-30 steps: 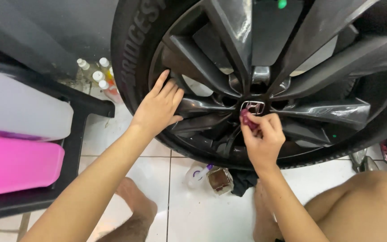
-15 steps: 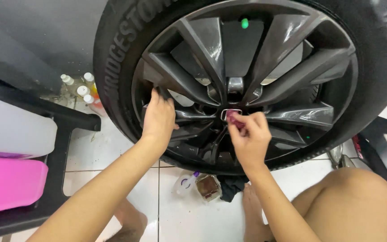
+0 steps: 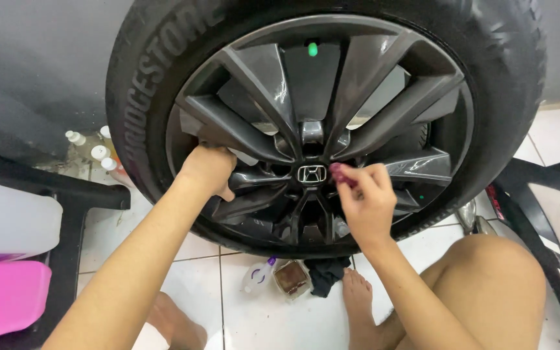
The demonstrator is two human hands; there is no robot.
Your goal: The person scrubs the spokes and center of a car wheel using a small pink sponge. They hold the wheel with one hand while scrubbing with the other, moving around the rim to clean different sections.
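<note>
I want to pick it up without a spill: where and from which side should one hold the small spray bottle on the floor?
Grip the spray bottle around its white body, coming from above. It lies tilted on the tiles, purple nozzle upward, with a small brown tub close on its right, so the left and top stay free.

both hands raised: left hand [image 3: 207, 170] curled gripping, right hand [image 3: 364, 201] pinching.

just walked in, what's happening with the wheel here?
A person squats on the white tiled floor in front of a dark grey multi-spoke alloy wheel mounted on a car. The left hand grips a spoke on the left side of the rim. The right hand pinches a small dark red tool beside the centre cap. Under the tyre sit a small clear spray bottle, a small brownish container and a black cloth.
</note>
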